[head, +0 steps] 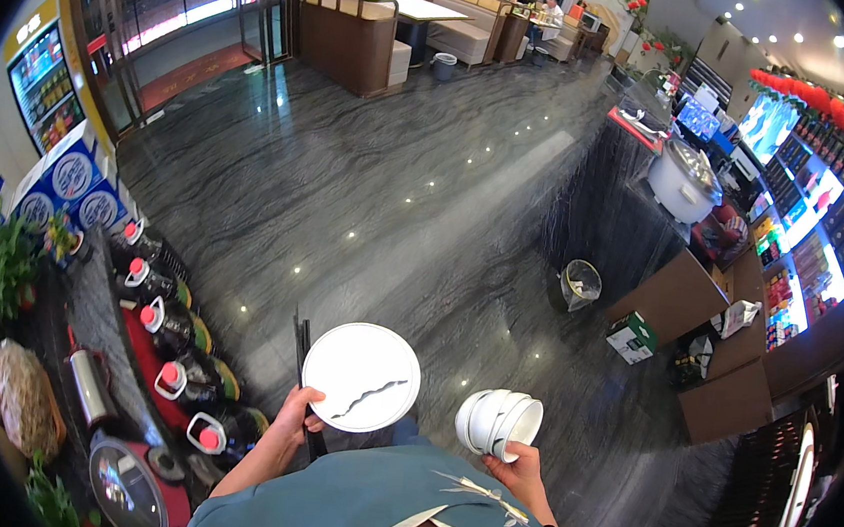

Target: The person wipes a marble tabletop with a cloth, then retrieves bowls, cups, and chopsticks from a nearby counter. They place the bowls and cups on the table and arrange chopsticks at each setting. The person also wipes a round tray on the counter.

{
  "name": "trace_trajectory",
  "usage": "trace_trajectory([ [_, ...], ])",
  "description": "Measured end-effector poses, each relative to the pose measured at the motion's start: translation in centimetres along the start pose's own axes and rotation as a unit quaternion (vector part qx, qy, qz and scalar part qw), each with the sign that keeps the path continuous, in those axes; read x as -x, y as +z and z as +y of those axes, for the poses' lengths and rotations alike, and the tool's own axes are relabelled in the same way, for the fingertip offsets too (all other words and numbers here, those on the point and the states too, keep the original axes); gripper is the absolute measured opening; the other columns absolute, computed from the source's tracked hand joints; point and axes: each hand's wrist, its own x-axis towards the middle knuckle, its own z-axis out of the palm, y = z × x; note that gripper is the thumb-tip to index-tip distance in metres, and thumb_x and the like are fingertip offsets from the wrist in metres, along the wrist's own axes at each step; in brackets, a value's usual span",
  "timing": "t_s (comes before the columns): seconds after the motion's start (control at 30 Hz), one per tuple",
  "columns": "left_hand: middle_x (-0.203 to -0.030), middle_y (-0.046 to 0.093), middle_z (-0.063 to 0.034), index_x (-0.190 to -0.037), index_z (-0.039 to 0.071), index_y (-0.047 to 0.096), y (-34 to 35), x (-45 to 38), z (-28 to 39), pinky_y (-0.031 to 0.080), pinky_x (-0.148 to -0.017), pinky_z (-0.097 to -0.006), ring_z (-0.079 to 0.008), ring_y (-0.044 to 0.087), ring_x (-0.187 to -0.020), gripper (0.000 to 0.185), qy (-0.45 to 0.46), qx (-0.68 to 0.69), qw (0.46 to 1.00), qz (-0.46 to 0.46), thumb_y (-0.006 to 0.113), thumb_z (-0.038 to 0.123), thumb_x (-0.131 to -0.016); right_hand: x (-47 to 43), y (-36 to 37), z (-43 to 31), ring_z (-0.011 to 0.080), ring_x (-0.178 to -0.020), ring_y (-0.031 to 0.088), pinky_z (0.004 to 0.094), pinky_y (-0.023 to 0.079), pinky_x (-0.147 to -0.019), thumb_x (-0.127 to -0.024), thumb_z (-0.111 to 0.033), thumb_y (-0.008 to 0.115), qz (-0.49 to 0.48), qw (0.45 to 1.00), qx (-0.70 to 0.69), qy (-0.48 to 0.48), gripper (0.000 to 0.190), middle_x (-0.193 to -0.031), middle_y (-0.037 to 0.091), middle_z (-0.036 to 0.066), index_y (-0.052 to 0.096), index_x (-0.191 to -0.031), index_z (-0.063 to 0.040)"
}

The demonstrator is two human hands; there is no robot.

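My left hand (301,412) grips a white round plate (362,367) with a dark wavy line across its face. The same hand holds black chopsticks (302,343), which stick up beside the plate's left edge. How many dishes lie under the top plate cannot be told. To the right, my right hand (514,463) holds several nested white bowls (498,423), tilted on their side with the openings facing right. Both hands are in front of my body, apart from each other, above the dark marbled floor.
Large bottles with red caps (171,373) line a dark counter (102,266) at left. A waste bin (580,285) and a green-white box (632,337) stand by the right counter (587,180), which bears a rice cooker (685,183). Booths (345,46) and seated people (553,11) are farther off.
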Motion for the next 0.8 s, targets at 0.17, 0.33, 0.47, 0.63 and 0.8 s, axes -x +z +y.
trace_trajectory([
  [0.17, -0.055, 0.048, -0.0043, -0.089, -0.002, 0.052, 5.2, -16.2, 4.8, 0.026, -0.031, -0.0258, -0.0102, 0.031, -0.033, 0.017, -0.016, 0.01, 1.0, -0.011, 0.055, 0.011, -0.078, -14.6, -2.2, -8.8, 0.0322, -0.095, 0.065, 0.041, 0.057, -0.073, -0.073, -0.005, 0.062, -0.003, 0.999, -0.009, 0.052, 0.056, -0.108, 0.063, 0.015, 0.049, -0.128, -0.003],
  [0.33, -0.053, 0.045, -0.0029, -0.084, 0.0, 0.05, 11.6, -27.6, 11.8, 0.027, -0.03, -0.026, -0.0096, 0.03, -0.033, 0.014, -0.011, 0.024, 0.999, 0.041, 0.055, 0.011, -0.077, -27.8, 6.2, -19.9, 0.031, -0.094, 0.066, 0.0394, 0.058, -0.071, -0.074, -0.005, 0.063, -0.033, 0.998, 0.006, 0.049, 0.055, -0.107, 0.065, 0.016, 0.049, -0.127, 0.0],
  [0.47, -0.055, 0.047, -0.0034, -0.085, -0.001, 0.051, 14.9, -37.5, 17.1, 0.027, -0.029, -0.025, -0.0094, 0.033, -0.033, 0.015, 0.018, 0.035, 0.999, 0.037, 0.055, 0.01, -0.076, -40.3, 11.2, -27.1, 0.0318, -0.092, 0.066, 0.0402, 0.058, -0.07, -0.074, -0.003, 0.061, -0.069, 0.997, -0.023, 0.034, 0.054, -0.107, 0.065, 0.015, 0.05, -0.128, -0.002],
  [0.63, -0.057, 0.048, -0.0038, -0.089, -0.002, 0.05, 19.4, -51.5, 23.3, 0.028, -0.029, -0.0254, -0.0095, 0.034, -0.033, 0.017, 0.053, 0.044, 0.995, 0.078, 0.055, 0.008, -0.076, -56.0, 16.4, -35.9, 0.0322, -0.093, 0.065, 0.0406, 0.056, -0.07, -0.073, -0.003, 0.061, -0.095, 0.995, -0.032, 0.026, 0.053, -0.107, 0.065, 0.015, 0.051, -0.125, -0.001],
  [0.8, -0.054, 0.047, -0.0022, -0.088, 0.0, 0.052, 27.7, -66.5, 31.3, 0.026, -0.03, -0.0239, -0.008, 0.032, -0.033, 0.016, 0.047, 0.001, 0.996, 0.072, 0.055, 0.01, -0.076, -69.3, 19.3, -45.1, 0.031, -0.089, 0.065, 0.0394, 0.056, -0.069, -0.072, -0.006, 0.059, -0.074, 0.996, -0.04, 0.033, 0.053, -0.105, 0.065, 0.014, 0.053, -0.124, -0.003],
])
